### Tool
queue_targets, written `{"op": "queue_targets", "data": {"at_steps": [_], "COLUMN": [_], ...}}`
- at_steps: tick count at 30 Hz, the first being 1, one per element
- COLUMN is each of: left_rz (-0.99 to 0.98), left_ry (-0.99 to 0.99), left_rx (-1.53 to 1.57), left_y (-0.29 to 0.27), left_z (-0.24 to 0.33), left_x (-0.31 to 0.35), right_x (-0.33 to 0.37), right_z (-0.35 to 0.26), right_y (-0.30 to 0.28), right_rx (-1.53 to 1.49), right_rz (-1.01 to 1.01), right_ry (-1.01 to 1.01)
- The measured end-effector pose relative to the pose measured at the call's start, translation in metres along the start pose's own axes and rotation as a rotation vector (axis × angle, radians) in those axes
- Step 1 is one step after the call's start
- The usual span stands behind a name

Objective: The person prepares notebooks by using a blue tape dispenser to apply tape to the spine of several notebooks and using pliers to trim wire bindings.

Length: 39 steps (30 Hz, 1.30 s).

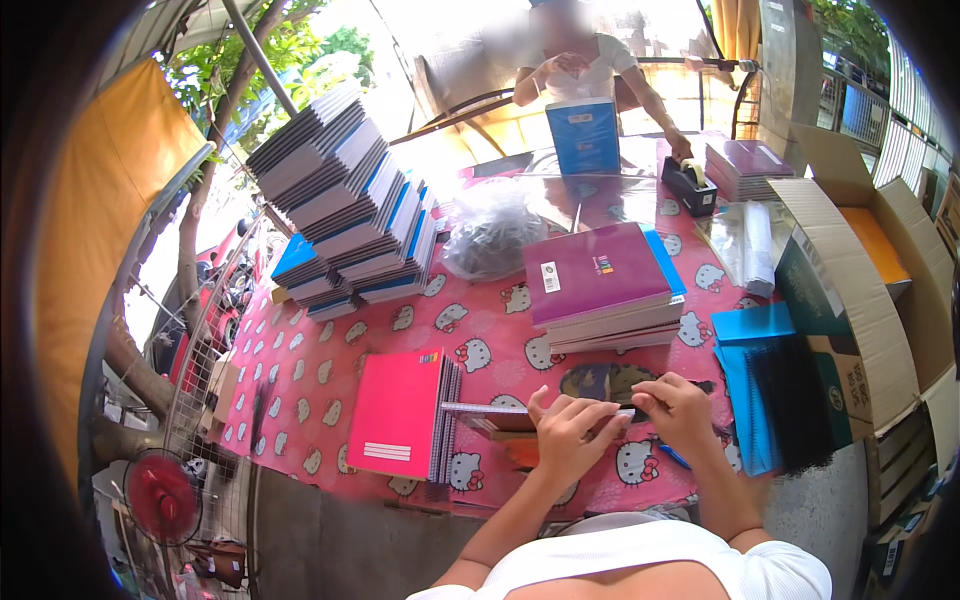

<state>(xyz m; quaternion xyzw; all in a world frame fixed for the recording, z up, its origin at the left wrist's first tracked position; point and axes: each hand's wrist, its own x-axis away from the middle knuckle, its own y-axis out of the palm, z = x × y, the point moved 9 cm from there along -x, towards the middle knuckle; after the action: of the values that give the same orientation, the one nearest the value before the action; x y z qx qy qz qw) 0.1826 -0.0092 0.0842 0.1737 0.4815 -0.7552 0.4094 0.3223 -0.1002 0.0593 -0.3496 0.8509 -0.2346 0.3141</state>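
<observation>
A spiral notebook stands on edge in front of me, its pale bound edge facing up. My left hand is closed over that edge near its right part. At the notebook's right end my right hand has thumb and fingers curled in a pinch; whatever lies between the fingertips is too small to make out. Left of the notebook is a stack of pink-red spiral notebooks. Behind my hands lies a camouflage cloth item, partly covered. A blue pen rests beside my right wrist.
Tall notebook stacks rise at left. A purple-topped stack and a clear plastic bag sit mid-table. Blue notebooks and an open carton are at right. Across, another person's hand touches a tape dispenser.
</observation>
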Motion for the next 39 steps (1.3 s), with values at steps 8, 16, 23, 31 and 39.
{"op": "queue_targets", "data": {"at_steps": [8, 16, 23, 31, 39], "left_rz": [0.024, -0.026, -0.022, -0.065, -0.110], "left_ry": [0.003, -0.030, -0.081, -0.120, -0.117], "left_rx": [-0.020, 0.036, 0.038, 0.064, -0.082], "left_y": [0.002, 0.005, 0.005, 0.009, 0.006], "left_z": [-0.002, -0.007, -0.011, -0.013, -0.019], "left_x": [-0.002, -0.004, -0.010, -0.004, -0.002], "right_x": [-0.008, -0.013, -0.024, -0.021, -0.015], "right_z": [-0.003, 0.016, 0.003, -0.007, -0.008], "right_y": [-0.009, 0.020, 0.021, 0.020, 0.006], "right_rx": [-0.284, -0.687, -0.587, -0.391, -0.328], "right_rz": [-0.108, -0.266, -0.312, -0.417, -0.291], "right_ry": [0.119, 0.161, 0.049, -0.065, -0.085]}}
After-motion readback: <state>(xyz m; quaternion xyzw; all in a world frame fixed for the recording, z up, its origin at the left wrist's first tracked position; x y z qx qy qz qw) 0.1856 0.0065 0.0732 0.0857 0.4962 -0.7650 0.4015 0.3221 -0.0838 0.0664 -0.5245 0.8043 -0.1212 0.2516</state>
